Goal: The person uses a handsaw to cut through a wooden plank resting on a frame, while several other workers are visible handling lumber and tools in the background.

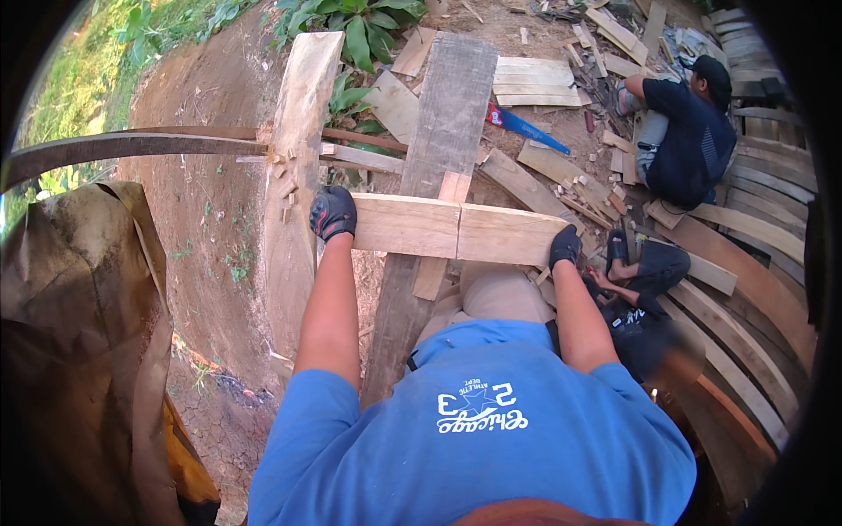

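Two pale wooden boards meet end to end at a seam in front of me: the left board (405, 224) and the right board (509, 235). My left hand (333, 213), in a dark glove, is closed round the far-left end of the left board. At the opposite end, my right hand (566, 245), also gloved, grips the right board. A short wood strip (431, 277) passes crosswise beneath the seam. Under all of these runs a long weathered grey plank (452, 105). Whether the two boards are fastened to the strip cannot be seen.
A thick pale beam (303, 105) with small wood blocks (286, 184) on it lies to the left. Beyond the boards rests a blue handsaw (535, 133). Two people sit at the right: one far (693, 131), one near (645, 324). A brown tarp (83, 351) hangs at left.
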The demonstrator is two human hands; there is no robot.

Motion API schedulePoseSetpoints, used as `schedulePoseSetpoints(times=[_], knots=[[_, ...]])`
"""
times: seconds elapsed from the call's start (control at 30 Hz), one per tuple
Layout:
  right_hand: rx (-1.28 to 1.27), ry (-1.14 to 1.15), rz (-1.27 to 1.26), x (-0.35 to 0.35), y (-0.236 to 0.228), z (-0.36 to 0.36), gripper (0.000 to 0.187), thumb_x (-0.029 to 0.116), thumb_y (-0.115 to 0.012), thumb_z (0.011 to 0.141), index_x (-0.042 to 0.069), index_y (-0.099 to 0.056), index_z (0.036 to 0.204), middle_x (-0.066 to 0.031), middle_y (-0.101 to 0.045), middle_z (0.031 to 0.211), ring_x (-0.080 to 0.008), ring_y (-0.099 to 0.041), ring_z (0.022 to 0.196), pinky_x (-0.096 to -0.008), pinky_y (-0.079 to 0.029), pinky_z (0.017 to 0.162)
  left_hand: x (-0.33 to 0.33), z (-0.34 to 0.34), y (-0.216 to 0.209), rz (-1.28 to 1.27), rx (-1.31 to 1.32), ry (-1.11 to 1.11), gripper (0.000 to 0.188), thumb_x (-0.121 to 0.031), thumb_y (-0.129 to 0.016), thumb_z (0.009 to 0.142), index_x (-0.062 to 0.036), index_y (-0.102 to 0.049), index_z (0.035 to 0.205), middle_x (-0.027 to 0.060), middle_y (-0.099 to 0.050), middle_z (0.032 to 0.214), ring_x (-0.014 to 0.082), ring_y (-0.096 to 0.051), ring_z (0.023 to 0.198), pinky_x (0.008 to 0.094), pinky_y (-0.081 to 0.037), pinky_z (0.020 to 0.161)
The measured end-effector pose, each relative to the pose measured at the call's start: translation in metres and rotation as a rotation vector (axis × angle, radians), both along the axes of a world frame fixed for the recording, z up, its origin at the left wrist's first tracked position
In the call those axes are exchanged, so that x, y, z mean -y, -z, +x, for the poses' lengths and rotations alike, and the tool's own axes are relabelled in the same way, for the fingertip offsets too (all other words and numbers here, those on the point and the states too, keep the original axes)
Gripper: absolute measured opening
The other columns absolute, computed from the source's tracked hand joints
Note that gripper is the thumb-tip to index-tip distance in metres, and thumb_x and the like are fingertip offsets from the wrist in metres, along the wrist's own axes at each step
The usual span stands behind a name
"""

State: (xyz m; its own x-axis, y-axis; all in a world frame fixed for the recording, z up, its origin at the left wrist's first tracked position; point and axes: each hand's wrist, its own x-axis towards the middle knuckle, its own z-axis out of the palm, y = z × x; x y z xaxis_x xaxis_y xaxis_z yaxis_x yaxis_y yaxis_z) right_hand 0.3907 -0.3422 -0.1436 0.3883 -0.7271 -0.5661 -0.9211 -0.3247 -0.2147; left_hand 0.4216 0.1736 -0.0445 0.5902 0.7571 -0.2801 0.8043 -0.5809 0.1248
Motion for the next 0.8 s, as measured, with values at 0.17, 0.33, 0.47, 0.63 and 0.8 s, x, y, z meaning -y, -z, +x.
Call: schedulePoseSetpoints(times=[0.17,0.33,0.47,0.63,0.8], knots=[[0.016,-0.053,0.044,0.03,-0.004,-0.02,0.073,0.05,-0.029,0.108,-0.008,-0.071,0.123,-0.0334,-0.069,0.127,-0.0486,-0.063,0.128,-0.0523,-0.049,0.107,0.004,0.028,-0.071,0.019,-0.053,0.132,0.052,-0.039,-0.042,0.099,-0.0037,-0.078,0.107,0.0279,-0.075,0.105,0.0485,-0.073,0.1,0.0564,-0.056,0.091],[0.349,0.1,0.188,0.099,-0.061,-0.042,0.067,0.056,-0.039,0.111,0.001,-0.071,0.131,-0.0168,-0.075,0.12,-0.0293,-0.069,0.108,-0.0398,-0.053,0.097,0.032,0.062,-0.215,0.098,0.106,0.12,0.054,-0.045,-0.045,0.099,-0.0048,-0.08,0.109,0.028,-0.075,0.106,0.0484,-0.072,0.102,0.0547,-0.055,0.091],[0.424,0.184,0.209,0.08,-0.082,-0.009,0.06,0.05,-0.038,0.114,0.002,-0.071,0.127,-0.0126,-0.074,0.114,-0.0241,-0.067,0.1,-0.0382,-0.054,0.091,0.033,0.093,-0.207,0.084,0.093,0.116,0.051,-0.044,-0.05,0.096,-0.0058,-0.08,0.111,0.0272,-0.076,0.107,0.0471,-0.073,0.103,0.0531,-0.054,0.093],[-0.075,-0.186,-0.031,0.018,0.076,0.021,0.083,0.055,-0.02,0.112,-0.007,-0.073,0.123,-0.0303,-0.074,0.122,-0.0421,-0.067,0.126,-0.0446,-0.051,0.108,-0.015,0.116,-0.012,0.18,-0.015,0.44,0.039,-0.034,-0.057,0.094,-0.0023,-0.079,0.095,0.0278,-0.076,0.099,0.0424,-0.075,0.091,0.053,-0.058,0.081],[-0.033,0.027,0.111,-0.007,0.028,0.032,0.082,0.06,-0.027,0.109,-0.006,-0.068,0.133,-0.033,-0.067,0.135,-0.0431,-0.06,0.135,-0.0465,-0.045,0.113,-0.026,0.11,0.002,0.157,-0.069,0.431,0.048,-0.038,-0.047,0.097,-0.003,-0.079,0.1,0.0273,-0.076,0.103,0.0459,-0.074,0.097,0.0554,-0.057,0.086]])
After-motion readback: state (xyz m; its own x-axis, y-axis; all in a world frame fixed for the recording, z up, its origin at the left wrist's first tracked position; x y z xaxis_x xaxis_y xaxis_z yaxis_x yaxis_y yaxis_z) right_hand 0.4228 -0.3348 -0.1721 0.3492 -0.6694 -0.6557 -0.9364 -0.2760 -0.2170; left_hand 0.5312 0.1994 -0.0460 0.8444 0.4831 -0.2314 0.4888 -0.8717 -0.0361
